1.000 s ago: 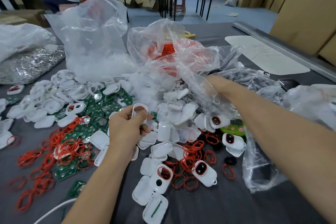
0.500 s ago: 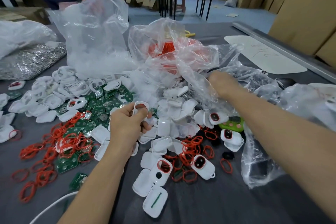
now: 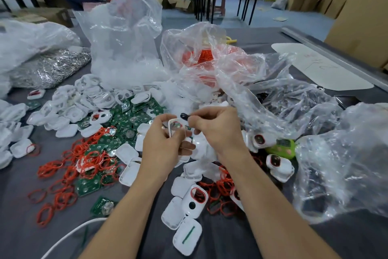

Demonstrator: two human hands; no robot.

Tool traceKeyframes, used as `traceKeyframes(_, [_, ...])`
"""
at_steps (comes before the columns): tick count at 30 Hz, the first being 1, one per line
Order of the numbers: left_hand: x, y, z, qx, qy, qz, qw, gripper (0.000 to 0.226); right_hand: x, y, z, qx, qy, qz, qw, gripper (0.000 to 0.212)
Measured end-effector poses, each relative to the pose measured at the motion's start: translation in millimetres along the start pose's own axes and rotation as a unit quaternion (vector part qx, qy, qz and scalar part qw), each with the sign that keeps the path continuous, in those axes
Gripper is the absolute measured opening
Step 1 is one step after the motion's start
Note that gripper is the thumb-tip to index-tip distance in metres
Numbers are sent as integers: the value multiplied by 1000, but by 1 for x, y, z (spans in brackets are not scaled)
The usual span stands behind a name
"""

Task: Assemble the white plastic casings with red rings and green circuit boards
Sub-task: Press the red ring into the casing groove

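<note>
Two hands are together now, mid-table. A second ago the right hand was buried in the clear bag off to the right. Now it's back, thumb and forefinger pinching a small black piece just above the white casing. The left hand hasn't let go, its fingers curled round that casing. Something red and green shows in the casing's window, too blurry to say more. So I'd guess the fetching is done and the black bit goes into the casing next. Loose red rings and green boards sit heaped to the left on the grey table.
</note>
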State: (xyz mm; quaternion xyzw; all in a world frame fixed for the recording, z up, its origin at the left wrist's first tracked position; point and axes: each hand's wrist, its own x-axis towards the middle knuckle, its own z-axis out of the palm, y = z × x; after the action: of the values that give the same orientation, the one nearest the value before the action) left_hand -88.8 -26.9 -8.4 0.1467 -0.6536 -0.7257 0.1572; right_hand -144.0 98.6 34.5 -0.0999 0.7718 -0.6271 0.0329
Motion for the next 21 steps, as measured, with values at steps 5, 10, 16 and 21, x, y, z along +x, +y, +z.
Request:
traceKeyframes(5, [1, 7, -3, -34, -13, -11, 999, 28, -2, 16, -1, -19, 6, -27, 999, 7])
traceKeyframes(10, [-1, 18, -6, -73, -60, -35, 995, 21, -7, 21, 0, -104, 29, -118, 987, 17])
traceKeyframes(16, [1, 16, -5, -31, -2, -30, 999, 19, -14, 23, 11, -186, 48, -203, 960, 17])
traceKeyframes(21, [2, 16, -6, -34, 0, -13, 999, 29, -12, 22, 8, -79, 39, -93, 992, 16])
